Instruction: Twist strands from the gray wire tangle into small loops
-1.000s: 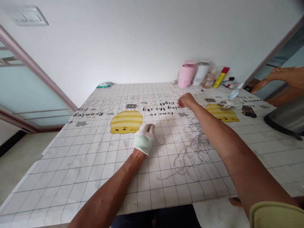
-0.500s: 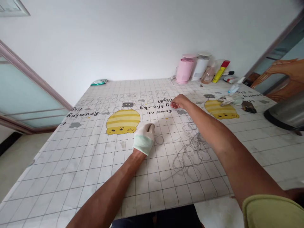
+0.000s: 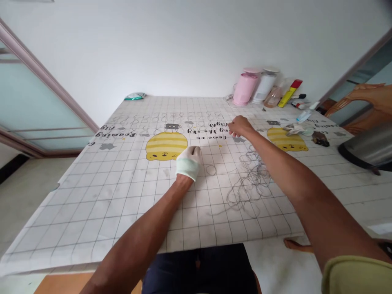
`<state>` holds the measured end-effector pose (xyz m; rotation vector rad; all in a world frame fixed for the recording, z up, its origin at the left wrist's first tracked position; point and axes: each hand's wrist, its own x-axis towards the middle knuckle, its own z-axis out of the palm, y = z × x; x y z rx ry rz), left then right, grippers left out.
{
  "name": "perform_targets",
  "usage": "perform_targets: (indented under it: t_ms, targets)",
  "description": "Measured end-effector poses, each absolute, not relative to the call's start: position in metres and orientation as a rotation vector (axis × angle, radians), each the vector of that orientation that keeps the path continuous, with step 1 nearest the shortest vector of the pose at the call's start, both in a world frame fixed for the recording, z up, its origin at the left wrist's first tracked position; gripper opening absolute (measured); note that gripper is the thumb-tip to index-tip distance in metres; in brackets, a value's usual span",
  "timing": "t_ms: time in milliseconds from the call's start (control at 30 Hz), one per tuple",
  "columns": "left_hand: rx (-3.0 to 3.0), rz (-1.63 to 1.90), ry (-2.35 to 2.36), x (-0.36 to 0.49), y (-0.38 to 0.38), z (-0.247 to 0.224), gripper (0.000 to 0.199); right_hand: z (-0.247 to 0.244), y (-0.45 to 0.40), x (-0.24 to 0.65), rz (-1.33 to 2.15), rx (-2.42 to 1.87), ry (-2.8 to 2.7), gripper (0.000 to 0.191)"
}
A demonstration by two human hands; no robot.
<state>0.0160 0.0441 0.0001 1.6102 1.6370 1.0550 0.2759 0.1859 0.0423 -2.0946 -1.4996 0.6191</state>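
My left hand (image 3: 188, 160) wears a white glove with a pale green cuff. It rests on the table, fingers curled closed, just right of a printed yellow striped bear. Beside it lies a small wire-like ring (image 3: 211, 170). My bare right hand (image 3: 240, 125) is farther back, over the printed lettering, with its fingertips pinched together. Whatever either hand grips is too fine or hidden to make out. A loose tangle of thin grey wire or thread (image 3: 249, 183) spreads below my right forearm. Rows of thin looped pieces (image 3: 165, 117) lie along the table's far part.
The table has a white checked cover (image 3: 131, 220). At the back right stand a pink cylindrical device (image 3: 245, 89), a white one (image 3: 265, 86), a bottle (image 3: 272, 97) and a yellow-red box (image 3: 290, 94). Another glove (image 3: 298, 129) and a metal vessel (image 3: 369, 143) are at right. A green-white packet (image 3: 135, 96) lies back left.
The camera view has shifted, so the table sits higher and farther right in the picture. My right hand is slightly farther right over the lettering. Both hands remain closed.
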Motion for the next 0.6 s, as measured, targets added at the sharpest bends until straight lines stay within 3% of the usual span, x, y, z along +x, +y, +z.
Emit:
perform_targets:
  t_ms: [100,200,300,600]
  targets:
    - [1.549,1.114,1.649,0.012,0.047,0.0,0.029,0.045,0.144,0.262,0.705,-1.815,-1.853,0.015]
    - [1.508,1.133,1.655,0.009,0.05,0.0,0.031,0.047,0.098,0.239,0.839,-1.633,-2.227,0.004]
    - [1.516,1.138,1.661,0.007,0.051,0.001,0.034,0.045,0.063,0.214,0.676,-1.521,-2.584,0.003]
    - [1.526,1.153,1.651,0.004,0.048,0.002,0.033,0.031,0.041,0.193,0.447,-1.51,-2.722,0.011]
